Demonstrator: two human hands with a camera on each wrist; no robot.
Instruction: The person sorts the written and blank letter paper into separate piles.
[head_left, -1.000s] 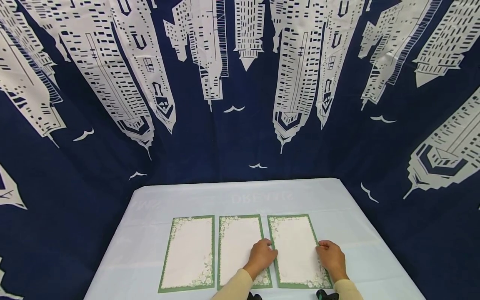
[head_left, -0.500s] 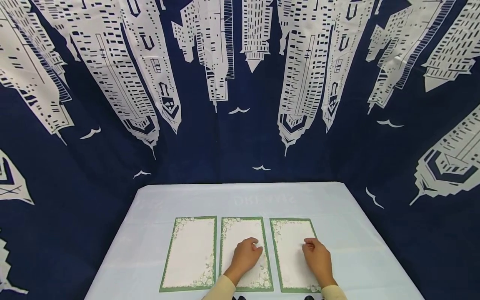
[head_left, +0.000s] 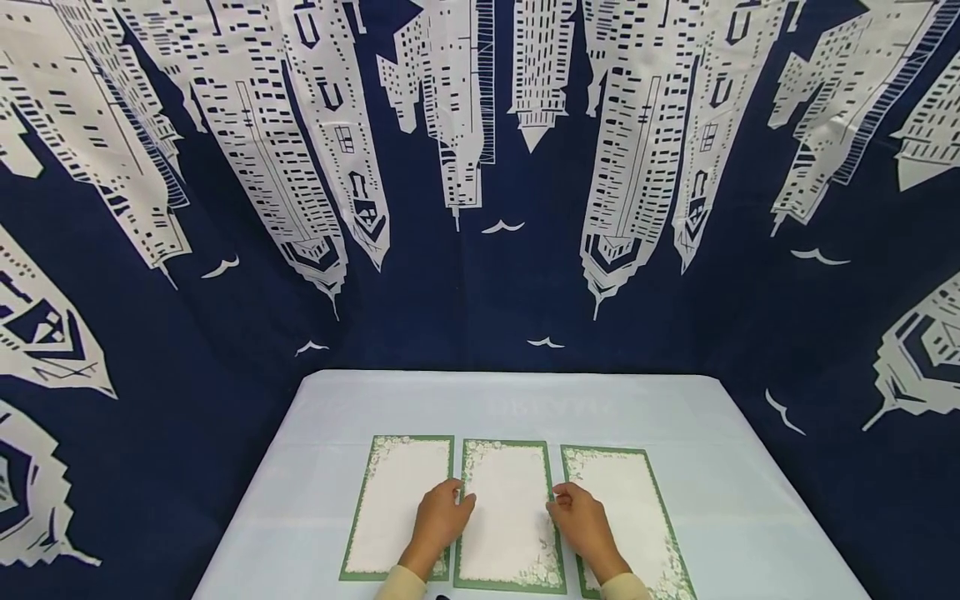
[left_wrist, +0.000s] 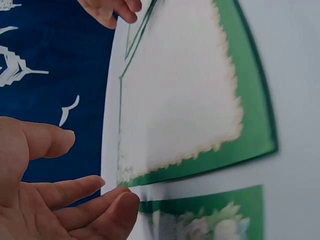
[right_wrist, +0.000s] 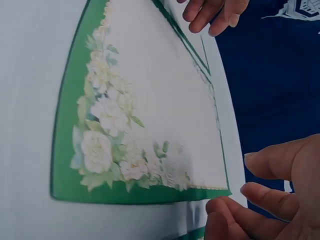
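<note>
Three pale sheets with green, flower-trimmed borders lie in a row on the white table [head_left: 757, 500]. My left hand [head_left: 437, 523] is at the left edge of the middle sheet [head_left: 506, 508], over part of the left sheet [head_left: 401, 492]. Facing it, my right hand [head_left: 587, 527] is at the middle sheet's right edge and covers part of the right sheet [head_left: 618, 483]. Both wrist views show relaxed fingers, with thumb and fingertips apart and nothing between them. Whether the fingertips touch the middle sheet's edges, I cannot tell.
A navy cloth [head_left: 450, 333] printed with white upside-down buildings and birds hangs behind and beside the table. Narrow gaps separate the sheets. Bare table surface extends behind the row and to its right.
Both hands have moved left, from the right sheet's two sides to the middle sheet's two sides. The right sheet has been let go. The head view has shifted slightly.
</note>
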